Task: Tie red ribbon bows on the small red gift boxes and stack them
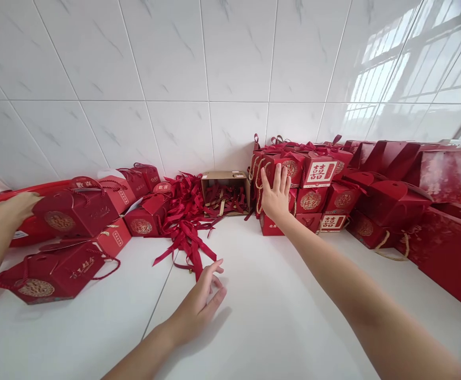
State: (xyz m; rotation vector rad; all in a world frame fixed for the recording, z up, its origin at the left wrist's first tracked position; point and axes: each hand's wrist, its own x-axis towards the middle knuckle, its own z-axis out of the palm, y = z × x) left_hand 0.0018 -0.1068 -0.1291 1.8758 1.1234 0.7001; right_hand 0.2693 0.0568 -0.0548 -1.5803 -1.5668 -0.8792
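Note:
My right hand (pixel 276 196) is spread flat against the front of a red gift box (pixel 272 163) in the stacked boxes, fingers pointing up. Gold cord handles hang at that stack's left side. My left hand (pixel 204 301) hovers over the white table (pixel 262 316), its fingers apart and slightly curled, with nothing in them. Just beyond its fingertips lie loose ends of a heap of red ribbons (pixel 185 203).
An open cardboard box (pixel 226 177) with ribbon pieces stands by the tiled wall. Red boxes (pixel 56 269) sit at left, before a red basin (pixel 25 237). Another person's hand (pixel 12 211) reaches there. More boxes (pixel 396 203) line the right side.

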